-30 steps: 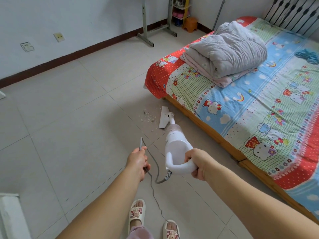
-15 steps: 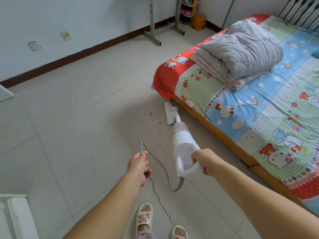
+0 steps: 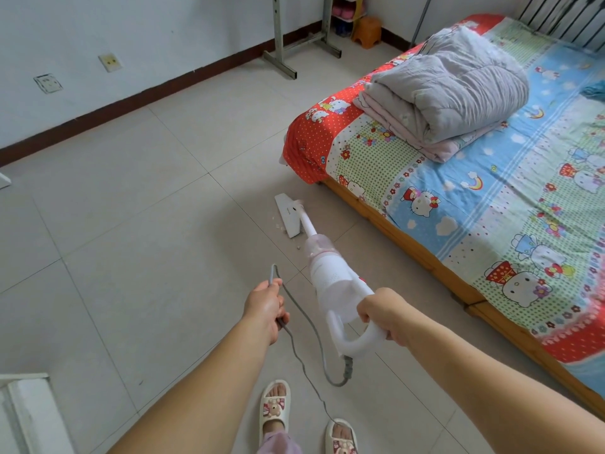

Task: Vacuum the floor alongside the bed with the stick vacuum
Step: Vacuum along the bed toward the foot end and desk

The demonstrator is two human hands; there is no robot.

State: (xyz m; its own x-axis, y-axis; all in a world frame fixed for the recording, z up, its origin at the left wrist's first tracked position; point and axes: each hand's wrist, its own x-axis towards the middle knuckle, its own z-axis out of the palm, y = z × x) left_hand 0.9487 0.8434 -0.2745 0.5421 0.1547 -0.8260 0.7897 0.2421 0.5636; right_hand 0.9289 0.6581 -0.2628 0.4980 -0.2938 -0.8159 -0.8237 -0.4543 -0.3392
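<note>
One vacuum (image 3: 330,276), one bed (image 3: 491,204), two slippers (image 3: 274,409), perhaps two sockets (image 3: 48,83).

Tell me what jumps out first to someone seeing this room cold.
The bed on the right, with its loud cartoon sheet, draws the eye first, a folded grey quilt lying on its near end. Next comes the white vacuum in the middle, gripped at the handle by the right hand, its head on the tiles beside a few crumbs. The left hand holds the cord aside.
</note>
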